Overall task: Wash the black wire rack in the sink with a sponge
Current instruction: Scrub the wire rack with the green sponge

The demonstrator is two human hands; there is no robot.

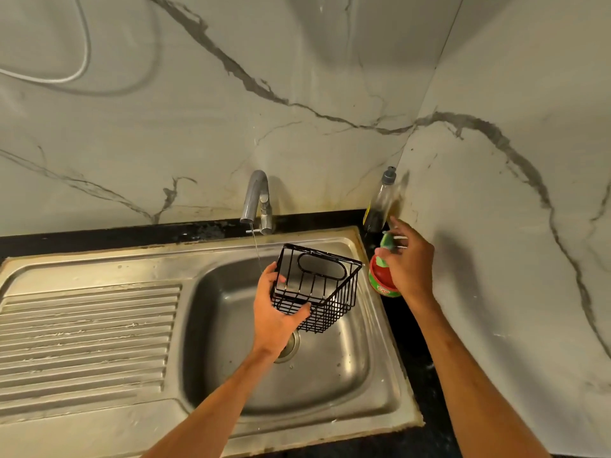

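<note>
Black wire rack [325,292] up in air over sink [350,365] bowl, not touching bottom. Rack tipped: long side runs left to right, open top faces up, low corner points down near drain [291,346]. Left hand [276,312] grips rack's left end, fingers curled round wires. Right hand [410,259] off to side, fingertips pinching green sponge [387,242] just over red tub [380,283] on counter. Thin water falls from tap [256,200], left of rack. Bottle [380,206] stands in corner.

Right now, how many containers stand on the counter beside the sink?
2: a bottle in the back corner, and a red tub nearer, under the right hand. No others show.
</note>
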